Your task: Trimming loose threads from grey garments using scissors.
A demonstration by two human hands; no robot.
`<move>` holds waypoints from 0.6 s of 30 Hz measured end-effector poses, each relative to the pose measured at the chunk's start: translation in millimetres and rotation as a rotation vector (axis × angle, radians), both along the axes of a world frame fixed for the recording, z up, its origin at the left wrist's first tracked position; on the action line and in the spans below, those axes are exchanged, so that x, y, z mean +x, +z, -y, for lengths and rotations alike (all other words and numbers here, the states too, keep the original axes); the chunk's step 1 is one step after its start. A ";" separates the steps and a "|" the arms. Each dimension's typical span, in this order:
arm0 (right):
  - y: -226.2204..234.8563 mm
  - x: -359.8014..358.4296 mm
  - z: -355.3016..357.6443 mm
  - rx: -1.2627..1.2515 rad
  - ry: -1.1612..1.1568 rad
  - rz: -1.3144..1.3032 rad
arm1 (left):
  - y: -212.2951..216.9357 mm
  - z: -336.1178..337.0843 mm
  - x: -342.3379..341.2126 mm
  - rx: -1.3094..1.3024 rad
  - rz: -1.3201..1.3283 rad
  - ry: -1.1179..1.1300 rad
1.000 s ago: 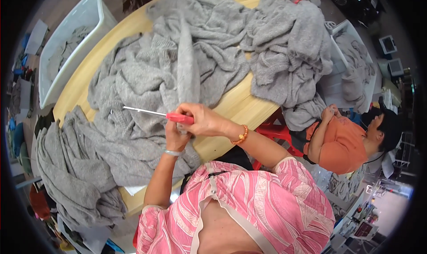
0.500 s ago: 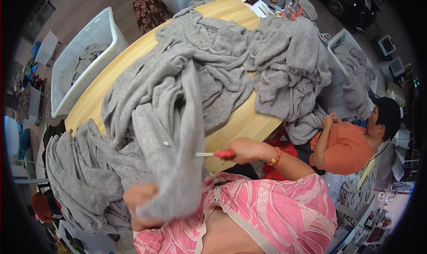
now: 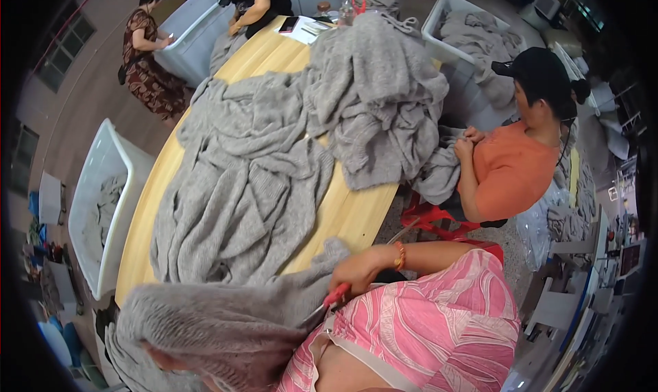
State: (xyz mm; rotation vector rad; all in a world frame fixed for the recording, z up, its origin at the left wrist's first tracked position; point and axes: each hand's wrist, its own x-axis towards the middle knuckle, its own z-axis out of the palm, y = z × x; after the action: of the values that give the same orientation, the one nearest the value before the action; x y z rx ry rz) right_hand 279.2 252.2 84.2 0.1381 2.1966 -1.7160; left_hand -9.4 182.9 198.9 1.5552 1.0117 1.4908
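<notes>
A grey knit garment [image 3: 212, 316] is spread across my lap at the lower left, its near part draped over my left arm. Only a patch of my left hand [image 3: 164, 359] shows beneath the knit; its fingers are hidden. My right hand [image 3: 356, 272] is closed around a red-handled tool [image 3: 336, 294] with a slim metal blade, whose tip lies against the garment. Whether this tool is snips or something else, I cannot make out. More grey knitwear [image 3: 233, 207] is heaped on the wooden table [image 3: 356, 217] just beyond.
A taller grey knit pile [image 3: 384, 97] stands farther right. White tubs [image 3: 127, 159] [image 3: 439, 21] hold knitwear on both sides. A person in orange [image 3: 510, 169] sits at right, handling grey knit; others are at the far end. A phone [image 3: 289, 25] lies on papers there.
The garment has come down from over the table and now lies spread low across my lap. My right hand has moved down with the tool to the knit. The view has shifted.
</notes>
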 end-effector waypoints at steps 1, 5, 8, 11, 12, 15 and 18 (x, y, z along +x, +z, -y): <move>1.1 -5.7 4.1 0.061 0.017 0.022 | 1.6 -6.6 8.6 -0.020 -0.046 0.081; -3.2 -23.8 -23.7 0.250 -0.162 -0.074 | 2.5 -31.7 42.6 -0.099 -0.229 0.443; -9.7 -13.0 -77.1 0.345 -0.704 -0.165 | 11.8 -44.3 63.2 -0.152 -0.377 0.750; 29.1 30.9 -146.9 0.556 -1.124 -0.181 | 42.6 -61.2 94.5 -0.237 -0.416 0.768; 57.2 58.7 -169.4 0.591 -1.272 -0.280 | 52.8 -81.2 110.8 -0.318 -0.394 0.640; 84.7 131.2 -258.9 1.083 -1.391 -0.289 | 77.4 -139.1 150.5 -0.223 -0.526 0.396; 183.1 164.8 -297.7 1.362 -1.580 -0.250 | 76.0 -226.4 184.6 0.300 -0.346 0.123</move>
State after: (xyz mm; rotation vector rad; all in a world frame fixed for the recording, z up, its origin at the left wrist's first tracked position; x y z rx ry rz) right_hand 444.0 549.9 267.4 2.4865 3.1308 0.0698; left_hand 175.2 409.3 274.9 2.0500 1.1316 1.5432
